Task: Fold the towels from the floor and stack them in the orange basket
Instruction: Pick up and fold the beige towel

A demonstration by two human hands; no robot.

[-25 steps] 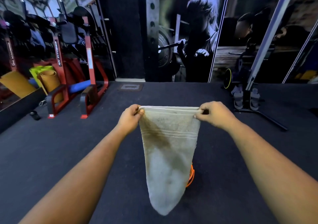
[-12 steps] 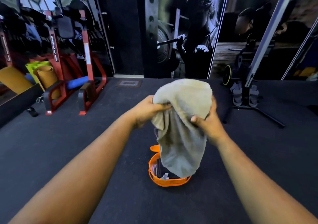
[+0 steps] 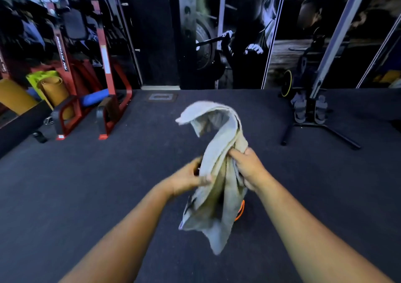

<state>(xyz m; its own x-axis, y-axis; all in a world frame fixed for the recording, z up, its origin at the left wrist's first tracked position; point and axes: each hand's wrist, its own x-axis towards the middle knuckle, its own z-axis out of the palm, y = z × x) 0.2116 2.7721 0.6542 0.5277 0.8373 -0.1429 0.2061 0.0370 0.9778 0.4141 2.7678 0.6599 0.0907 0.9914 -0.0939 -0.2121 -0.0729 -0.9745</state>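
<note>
A: What is seen at the far left?

B: Rolled mats are stood against a red rack, and a blue roll is laid low between its legs. All of it is set on dark floor.

A: And the left hand?

B: The left hand is held out over the floor, with its fingers curled onto the left edge of the towel. The thumb is laid across the cloth, so the fabric is pinched there.

A: Where is the towel itself?

B: It is held in the air between the 2 hands, bunched at the middle. 1 end is flung up and curled over above the hands; the other is hung down below them in loose folds. No neat fold is shown.

A: The right hand?

B: The right hand is closed round the right side of the bunched cloth, fingers dug into it.

A: Is the basket visible?

B: Only a sliver of the orange basket is seen, on the floor behind the hanging cloth. Its contents are hidden.

A: Further right?

B: A black stand is placed on the floor, well apart from the hands.
</note>
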